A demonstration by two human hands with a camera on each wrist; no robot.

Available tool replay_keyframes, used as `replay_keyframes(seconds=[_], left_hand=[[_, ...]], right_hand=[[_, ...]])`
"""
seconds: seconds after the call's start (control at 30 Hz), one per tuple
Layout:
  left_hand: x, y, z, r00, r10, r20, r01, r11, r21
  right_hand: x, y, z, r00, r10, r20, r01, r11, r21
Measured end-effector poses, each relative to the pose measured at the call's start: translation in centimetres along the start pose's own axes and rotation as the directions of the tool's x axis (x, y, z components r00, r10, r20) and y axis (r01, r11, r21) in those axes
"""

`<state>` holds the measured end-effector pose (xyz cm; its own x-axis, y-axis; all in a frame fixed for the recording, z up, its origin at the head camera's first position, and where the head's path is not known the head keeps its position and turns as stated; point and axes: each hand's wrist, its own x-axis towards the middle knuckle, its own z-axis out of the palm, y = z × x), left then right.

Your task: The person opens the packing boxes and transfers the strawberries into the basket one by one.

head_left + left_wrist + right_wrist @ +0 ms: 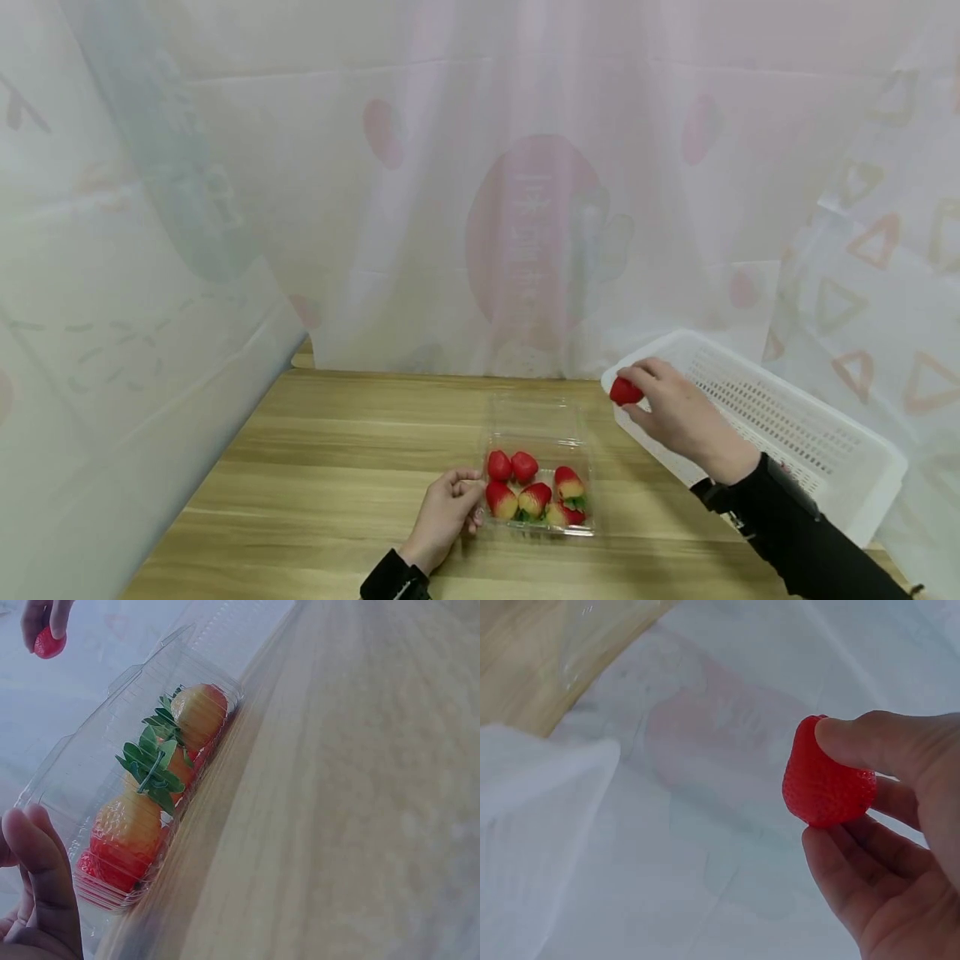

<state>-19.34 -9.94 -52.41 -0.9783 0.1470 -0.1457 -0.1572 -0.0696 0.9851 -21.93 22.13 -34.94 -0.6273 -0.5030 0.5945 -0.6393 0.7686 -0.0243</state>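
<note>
A red strawberry point(829, 780) is pinched between the thumb and fingers of my right hand point(678, 412), above the near-left corner of a white basket. In the right wrist view its smooth red side shows. On the table stands a clear plastic box point(592, 527) with its lid tipped back, holding several strawberries point(535, 498). Some are red and some pale yellow toward green leaves. My left hand point(442, 515) grips the box's left edge with curled fingers. The left wrist view shows its fingers point(45, 870) at the box's near corner.
The white perforated basket point(873, 446) stands slantwise on the right of the wooden table point(337, 442), with a few small red spots visible inside. Pale printed curtains point(420, 217) close off the back and both sides.
</note>
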Motion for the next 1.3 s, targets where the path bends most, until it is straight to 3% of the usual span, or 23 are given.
replay_keyframes(seconds=[0.2,0.33,0.47,0.7,1.0,1.3], left_hand=[[0.0,-0.1,-0.1,1.0,0.001,0.002,-0.001,1.0,-0.001],[-0.1,0.1,0.0,1.0,0.007,-0.001,-0.007,1.0,-0.003],[-0.2,0.1,0.0,1.0,0.016,-0.002,-0.016,1.0,0.001],[-0.2,-0.1,-0.1,1.0,0.01,-0.003,-0.01,1.0,0.005],[-0.2,-0.3,-0.2,1.0,0.009,-0.003,-0.009,1.0,-0.003],[-0.4,-0.3,-0.3,1.0,0.023,-0.002,-0.023,1.0,0.003]], right_hand=[[0.1,3.0,-1.1,0.998,0.046,-0.033,-0.047,0.999,-0.028],[-0.1,5.3,-1.5,0.991,0.137,-0.001,-0.137,0.99,-0.02],[-0.8,8.0,-1.7,0.967,0.25,0.056,-0.251,0.968,-0.004],[-2.6,12.4,-1.4,0.928,0.363,0.08,-0.364,0.931,-0.007],[-5.8,16.9,-0.8,0.841,0.511,0.174,-0.518,0.855,-0.007],[-8.7,19.3,0.2,0.755,0.594,0.278,-0.607,0.793,-0.049]])
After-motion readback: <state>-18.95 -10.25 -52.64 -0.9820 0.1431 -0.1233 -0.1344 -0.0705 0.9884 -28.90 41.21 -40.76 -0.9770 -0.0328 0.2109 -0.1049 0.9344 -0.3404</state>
